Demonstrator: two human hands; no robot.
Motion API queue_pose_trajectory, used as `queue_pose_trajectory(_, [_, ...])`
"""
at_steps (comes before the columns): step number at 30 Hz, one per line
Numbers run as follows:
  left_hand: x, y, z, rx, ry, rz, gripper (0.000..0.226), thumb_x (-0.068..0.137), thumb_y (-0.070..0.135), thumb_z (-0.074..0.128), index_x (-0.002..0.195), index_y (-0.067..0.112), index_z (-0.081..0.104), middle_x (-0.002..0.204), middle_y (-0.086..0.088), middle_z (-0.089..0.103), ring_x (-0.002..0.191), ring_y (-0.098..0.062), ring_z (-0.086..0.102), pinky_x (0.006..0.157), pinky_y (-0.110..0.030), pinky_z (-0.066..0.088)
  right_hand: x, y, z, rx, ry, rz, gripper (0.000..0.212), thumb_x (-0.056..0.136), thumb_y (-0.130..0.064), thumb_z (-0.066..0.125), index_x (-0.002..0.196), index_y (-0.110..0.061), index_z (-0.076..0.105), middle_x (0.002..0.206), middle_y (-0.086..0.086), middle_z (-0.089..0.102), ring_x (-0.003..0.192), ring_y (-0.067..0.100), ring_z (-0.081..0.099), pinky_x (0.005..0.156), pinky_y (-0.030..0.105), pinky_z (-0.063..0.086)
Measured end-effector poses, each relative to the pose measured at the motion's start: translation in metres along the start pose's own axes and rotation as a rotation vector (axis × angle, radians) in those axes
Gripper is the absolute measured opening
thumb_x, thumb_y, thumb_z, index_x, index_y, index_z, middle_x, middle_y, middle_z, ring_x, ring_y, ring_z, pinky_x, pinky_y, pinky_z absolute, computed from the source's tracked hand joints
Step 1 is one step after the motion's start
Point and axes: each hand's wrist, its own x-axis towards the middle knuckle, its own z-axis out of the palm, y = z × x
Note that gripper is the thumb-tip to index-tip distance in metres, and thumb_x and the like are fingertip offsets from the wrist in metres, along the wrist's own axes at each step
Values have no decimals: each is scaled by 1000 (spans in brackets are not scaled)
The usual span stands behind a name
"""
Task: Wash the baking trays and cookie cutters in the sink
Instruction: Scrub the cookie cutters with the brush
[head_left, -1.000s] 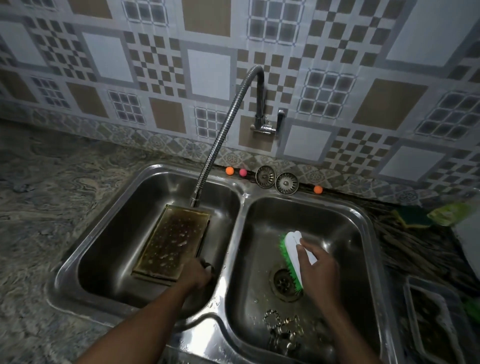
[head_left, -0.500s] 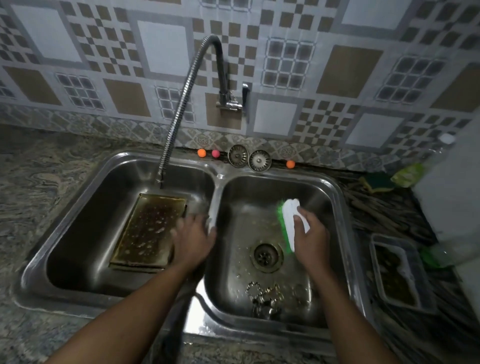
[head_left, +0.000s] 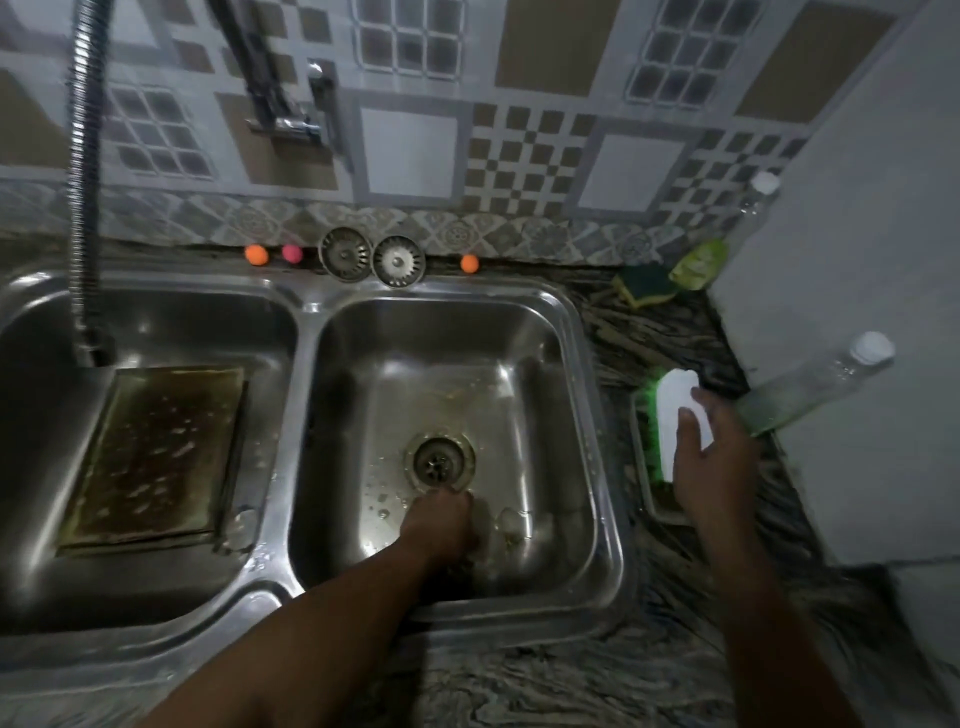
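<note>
**Left hand down among the cutters, brush parked on the bench**

My left hand (head_left: 441, 525) is low in the sink's right basin (head_left: 545, 364), just in front of the drain (head_left: 439, 462). Its fingers are hidden and blurred, so I cannot tell whether it has anything. A faint glint beside it may be one of the cookie cutters (head_left: 511, 521). They look thin and light, with wet, keen edges, so I would pinch each by its band.

My right hand (head_left: 711, 457) lies loosely spread on the scrub brush (head_left: 675, 405), over a container (head_left: 641, 467) on the bench (head_left: 519, 675).

The baking tray (head_left: 150, 457) lies flat in the left basin. It looks stiff, browned and probably slick, so I would lift it by its raised rim.
</note>
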Motion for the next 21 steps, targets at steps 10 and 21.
queue_pose_trajectory(10, [33, 45, 27, 112, -27, -23, 50, 90, 27, 60, 134, 9, 43, 133, -13, 51, 112, -30, 62, 89, -41, 49, 4, 63, -13, -150, -72, 90, 32, 98, -19, 54, 128, -9, 61, 131, 10, 61, 120, 28, 56, 95, 28, 40])
queue_pose_trajectory(21, [40, 15, 2, -1166, 234, -165, 24, 84, 2, 70, 91, 25, 72, 94, 3, 73, 91, -16, 69, 81, -23, 55, 11, -1, 5, 63, 37, 58, 30, 95, -20, 60, 123, -10, 63, 124, 1, 62, 110, 9, 54, 94, 17, 39])
